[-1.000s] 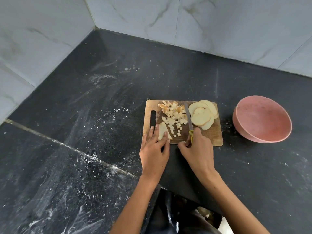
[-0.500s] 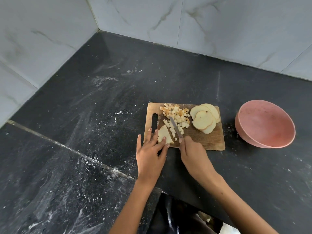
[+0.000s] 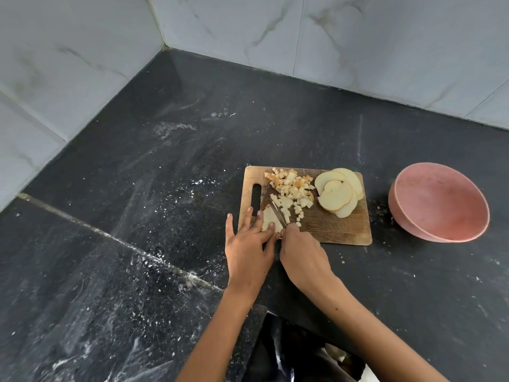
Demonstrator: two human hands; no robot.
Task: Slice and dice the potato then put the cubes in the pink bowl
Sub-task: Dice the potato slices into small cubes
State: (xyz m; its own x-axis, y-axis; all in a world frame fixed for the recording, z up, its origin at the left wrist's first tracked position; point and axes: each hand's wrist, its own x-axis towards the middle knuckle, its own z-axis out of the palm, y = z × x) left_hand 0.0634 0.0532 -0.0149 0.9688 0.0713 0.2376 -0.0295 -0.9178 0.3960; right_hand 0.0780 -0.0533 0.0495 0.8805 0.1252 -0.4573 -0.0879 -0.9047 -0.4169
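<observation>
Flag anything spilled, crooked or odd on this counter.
White specks and smears dust the black counter left of the cutting board, like spilled flour or starch. Some potato cubes have browned. The pink bowl tilts toward the camera and holds nothing.

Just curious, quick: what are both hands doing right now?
Left hand: open, straight fingers pressing the potato piece.
Right hand: gripping the knife.

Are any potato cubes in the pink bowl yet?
No, the pink bowl holds no cubes; the diced potato cubes all lie on the cutting board.
</observation>
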